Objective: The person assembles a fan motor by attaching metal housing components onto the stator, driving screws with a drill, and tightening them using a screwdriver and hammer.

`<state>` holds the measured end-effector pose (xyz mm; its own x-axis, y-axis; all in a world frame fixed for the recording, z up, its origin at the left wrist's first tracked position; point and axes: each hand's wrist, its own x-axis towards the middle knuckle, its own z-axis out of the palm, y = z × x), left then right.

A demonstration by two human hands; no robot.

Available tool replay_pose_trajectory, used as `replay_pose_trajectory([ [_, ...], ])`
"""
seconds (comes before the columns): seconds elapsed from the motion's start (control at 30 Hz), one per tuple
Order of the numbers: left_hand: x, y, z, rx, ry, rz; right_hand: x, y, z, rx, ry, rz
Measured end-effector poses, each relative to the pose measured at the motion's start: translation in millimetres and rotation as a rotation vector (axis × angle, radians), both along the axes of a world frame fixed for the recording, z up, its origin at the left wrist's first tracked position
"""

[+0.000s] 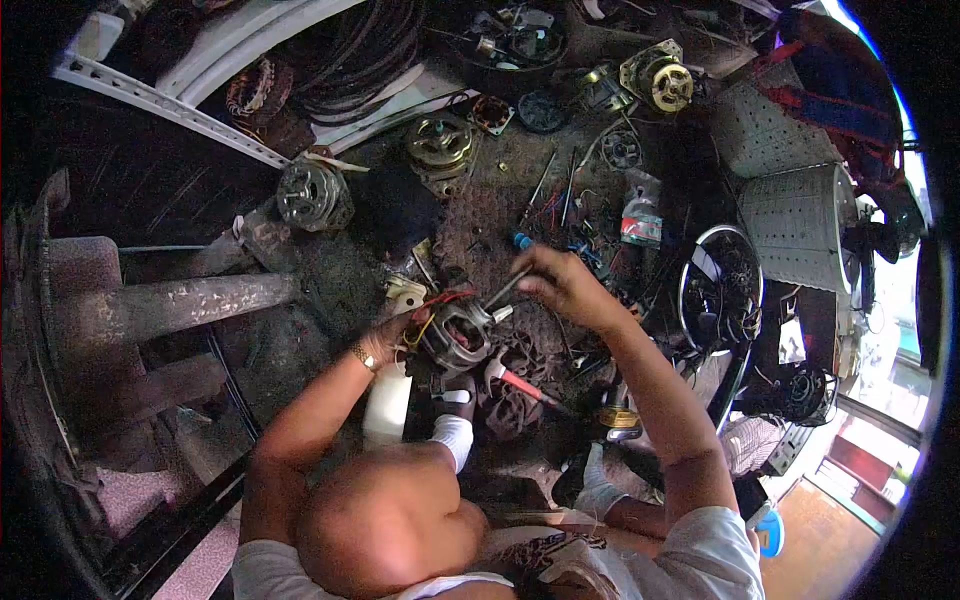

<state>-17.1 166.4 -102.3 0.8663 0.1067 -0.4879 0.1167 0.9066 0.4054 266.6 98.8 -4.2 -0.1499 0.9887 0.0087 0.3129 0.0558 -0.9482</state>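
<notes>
My left hand (385, 340), with a gold watch on the wrist, grips the side of an electric motor (455, 338) whose metal housing is open at the windows. Red and yellow wires (432, 312) come out near these fingers. My right hand (565, 288) is closed around a slim dark metal rod-like tool (506, 288), its lower end at the motor's shaft side. The tool's exact kind is unclear. Just below the motor lies a hammer (522, 384) with a red-and-black handle, beside a dark crumpled rag (508, 408).
More motors (440, 145) (313, 195) (665, 82) stand around the dirty floor. Long screwdrivers (570, 190), a plastic bag (641, 210) and a round metal-rimmed tray (683, 292) lie to the right. A white container (388, 405) stands by my left forearm, a yellow power tool (617, 418) by my right.
</notes>
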Motion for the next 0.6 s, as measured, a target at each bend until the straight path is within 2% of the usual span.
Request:
replay_pose_trajectory([
  [0.03, 8, -3, 18, -0.079, -0.007, 0.068, 4, -3, -13, -0.138, 0.147, -0.096],
  [0.07, 20, -9, 62, -0.159, -0.042, 0.189, 15, -11, -45, -0.173, -0.122, -0.173],
  [0.1, 20, -16, 56, -0.153, -0.051, 0.190, 25, -27, -81, -0.189, -0.462, -0.236],
  [0.13, 19, -22, 45, -0.351, -0.138, 0.161, 30, -47, -113, -0.200, -0.802, -0.296],
  [0.17, 19, -25, 38, -0.547, -0.225, 0.131, 28, -66, -137, -0.236, -0.974, -0.305],
  [0.2, 24, -28, 46, -0.659, -0.228, 0.240, 24, -84, -153, -0.281, -1.143, -0.312],
  [0.3, 24, -33, 37, -0.880, -0.229, 0.382, 25, -98, -167, -0.133, -1.107, -0.408],
  [0.33, 27, -33, 38, -0.872, -0.236, 0.381, 26, -98, -165, -0.122, -1.109, -0.411],
  [0.4, 31, -32, 40, -0.957, -0.211, 0.494, 25, -96, -153, -0.232, -0.903, -0.445],
  [0.43, 31, -30, 43, -0.947, -0.222, 0.497, 22, -90, -137, -0.218, -0.906, -0.443],
  [0.5, 33, -27, 46, -0.955, -0.255, 0.523, 13, -79, -96, -0.220, -0.690, -0.548],
  [0.53, 34, -26, 44, -0.983, -0.240, 0.539, 2, -64, -58, 0.008, -0.507, -0.592],
  [0.57, 35, -28, 41, -0.986, -0.241, 0.540, -8, -52, -25, 0.006, -0.509, -0.591],
  [0.6, 34, -30, 37, -0.997, -0.192, 0.574, -18, -44, 3, 0.191, -0.427, -0.613],
])
